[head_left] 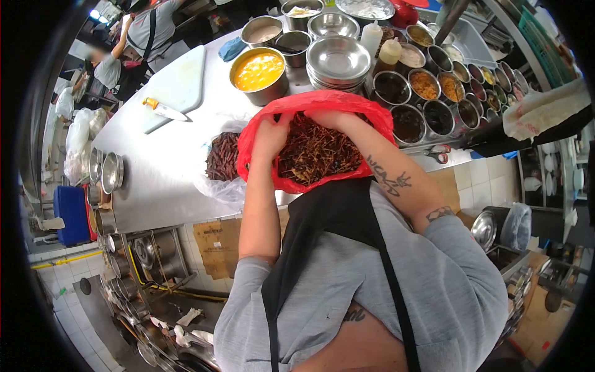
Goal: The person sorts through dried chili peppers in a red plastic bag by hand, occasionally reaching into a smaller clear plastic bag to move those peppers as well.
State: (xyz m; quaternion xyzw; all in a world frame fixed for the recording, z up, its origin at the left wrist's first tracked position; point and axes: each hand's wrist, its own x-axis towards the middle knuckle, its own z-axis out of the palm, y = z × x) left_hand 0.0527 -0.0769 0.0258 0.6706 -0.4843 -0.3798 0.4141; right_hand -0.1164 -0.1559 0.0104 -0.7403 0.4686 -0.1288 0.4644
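Observation:
A red plastic bag (378, 115) stands wide at the near edge of the steel table, filled with thin, dark red-brown dried chillies (322, 152) with pale stalks. My left hand (271, 137) reaches into its left side, close to the plastic; the thumb partly shows, but the other fingertips are hidden. At the far side of the bag, my right hand (327, 118) lies over the contents, its fingers out of sight under the rim. Just left of the bag sits a clear plastic bag (217, 191) with larger dark red dried chillies (223, 156).
Behind the bag are a pot of yellow liquid (259, 71) and stacked steel bowls (339, 59). Sauce containers (424, 84) line the right, with scissors (439, 153) nearby. A knife (164, 110) rests on a white cutting board (180, 87). Other people work at the far left.

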